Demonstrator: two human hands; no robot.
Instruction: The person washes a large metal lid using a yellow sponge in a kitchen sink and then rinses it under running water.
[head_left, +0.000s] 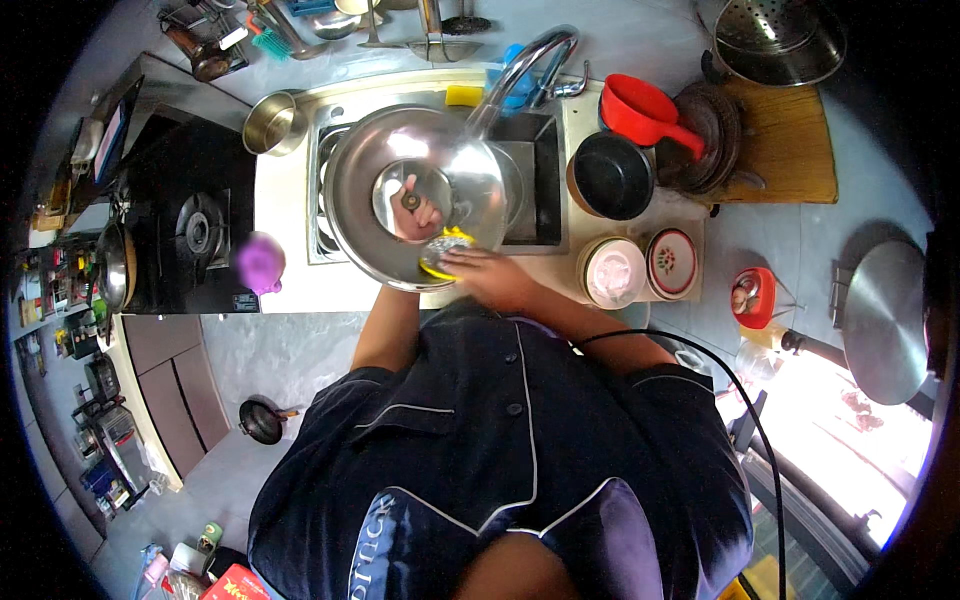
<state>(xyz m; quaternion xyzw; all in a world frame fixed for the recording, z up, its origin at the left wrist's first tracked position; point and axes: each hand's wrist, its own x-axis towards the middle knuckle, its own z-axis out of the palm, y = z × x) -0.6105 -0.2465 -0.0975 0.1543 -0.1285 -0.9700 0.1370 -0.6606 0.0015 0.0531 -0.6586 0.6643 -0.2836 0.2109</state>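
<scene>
A large steel pan lid with a clear centre (352, 217) is held over the sink (564, 187), partly under the faucet (517, 71). Through the clear centre my left hand (416, 217) shows beneath, its fingers curled around the knob. My right hand (484, 276) grips a yellow-edged grey scouring pad (444, 253) against the lid's near inner surface. The faucet's mouth is over the lid's right side, where the surface looks wet. Behind the lid lies a yellow sponge (464, 95).
Right of the sink stand a black pot (613, 176), a red dipper (637, 109), stacked bowls (613, 271) and a patterned enamel dish (672, 262). At left are a steel pot (274, 124), a purple object (260, 262) and a gas stove (199, 229). A black cable (739, 382) crosses my right side.
</scene>
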